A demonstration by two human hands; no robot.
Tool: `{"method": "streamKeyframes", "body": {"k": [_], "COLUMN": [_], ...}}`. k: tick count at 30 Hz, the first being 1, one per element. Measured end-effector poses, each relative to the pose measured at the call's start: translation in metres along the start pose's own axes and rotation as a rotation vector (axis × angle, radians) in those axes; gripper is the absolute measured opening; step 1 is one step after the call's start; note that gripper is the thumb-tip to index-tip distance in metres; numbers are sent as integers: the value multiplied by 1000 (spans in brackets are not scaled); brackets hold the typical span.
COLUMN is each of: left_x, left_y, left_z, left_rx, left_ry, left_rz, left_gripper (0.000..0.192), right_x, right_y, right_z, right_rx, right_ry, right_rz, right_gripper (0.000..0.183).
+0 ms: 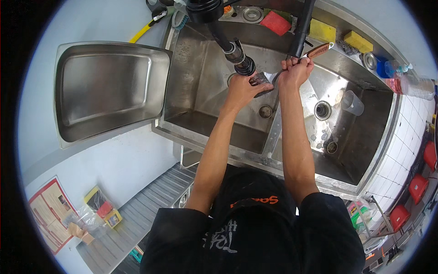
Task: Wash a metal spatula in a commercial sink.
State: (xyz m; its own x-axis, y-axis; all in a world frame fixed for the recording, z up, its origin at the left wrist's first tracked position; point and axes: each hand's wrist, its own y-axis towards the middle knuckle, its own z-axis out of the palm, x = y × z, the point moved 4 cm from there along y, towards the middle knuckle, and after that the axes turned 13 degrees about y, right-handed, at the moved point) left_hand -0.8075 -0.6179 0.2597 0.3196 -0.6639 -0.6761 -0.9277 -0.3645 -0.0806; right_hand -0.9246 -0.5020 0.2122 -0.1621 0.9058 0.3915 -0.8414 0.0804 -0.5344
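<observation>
Over the divider of a steel double sink (270, 140), my right hand (295, 70) grips a utensil with a brown handle (318, 50); its metal part reaches left toward my other hand. My left hand (244, 87) holds a dark scouring pad or similar dark piece (260, 82) against the utensil's metal end. Just above it hangs the black spray head (244, 65) of a hose. The fingers partly hide the utensil, so its exact kind cannot be told. A clear plastic cup (352, 103) lies on its side in the right basin, beside the drain (322, 110).
A deep steel pan (106, 92) stands left of the sink. Along the back ledge lie a red sponge (275, 23), yellow sponges (322, 30), a brush (179, 20) and bottles (415, 86). A black pipe (303, 29) comes down behind my right hand. A slatted metal shelf (143, 212) is at lower left.
</observation>
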Motion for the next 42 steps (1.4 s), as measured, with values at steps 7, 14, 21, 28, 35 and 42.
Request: {"method": "streamKeyframes", "body": {"k": [7,14,21,28,35,42], "left_x": [15,70,30,15,24,51], "left_y": [6,13,1,-2,3,13], "left_z": [10,20,14,6,16,24], "left_rx": [-131,-222,148,189,-39,-273], "left_ry": [51,-346,-582,-119,-181,-6], "left_rz": [-181,-451,-207,-127,-140,-125], "left_gripper": [46,23,47,41,27,24], "right_x": [-5,-6,-3,-8,-10,-10], "right_y": [-8,-3,1,-9,-12,-10], "right_z": [-6,-16,-16,-5,-5,-13], "right_rx": [-57,-67,-119,-17,-71,-73], "right_ry": [-7,2,-41,-63,-54,-62], "right_rz": [28,18,-35,-55,-34,-39], "right_gripper": [15,15,16,15,15,13]}}
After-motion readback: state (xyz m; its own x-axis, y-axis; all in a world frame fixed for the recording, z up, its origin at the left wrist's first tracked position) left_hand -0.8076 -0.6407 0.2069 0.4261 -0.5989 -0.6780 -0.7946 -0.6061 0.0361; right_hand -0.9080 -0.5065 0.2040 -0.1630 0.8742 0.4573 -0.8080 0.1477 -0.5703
